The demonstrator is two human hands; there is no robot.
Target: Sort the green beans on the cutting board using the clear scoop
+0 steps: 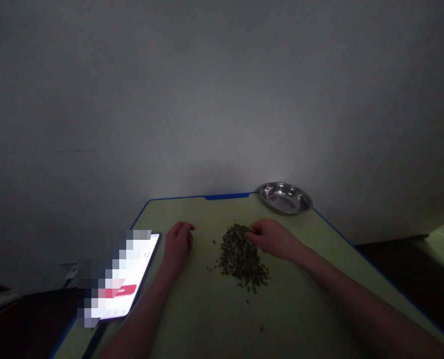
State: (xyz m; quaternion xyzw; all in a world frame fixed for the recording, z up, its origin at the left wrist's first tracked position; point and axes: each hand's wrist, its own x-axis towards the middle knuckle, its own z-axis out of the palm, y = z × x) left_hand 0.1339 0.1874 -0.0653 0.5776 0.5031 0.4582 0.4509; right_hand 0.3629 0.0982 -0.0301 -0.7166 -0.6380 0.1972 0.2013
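A heap of small, dark, seed-like pieces (240,257) lies on the pale green tabletop (207,319), with a few strays around it. At the heap's upper right edge is my right hand (270,236), its thumb and forefinger drawn together in a pinch. Whatever the pinch holds, if anything, is too small to make out. My left hand (177,242) rests on the table left of the heap, apart from it. Its fingers are loosely bent, a gap shows between forefinger and thumb, and nothing is visible in it.
A shallow steel bowl (285,198) stands at the far right corner, by the grey wall (214,99). Left of my left forearm, a lit tablet or phone (132,269) leans at the table's left side, partly pixelated. Blue edging (227,196) borders the table.
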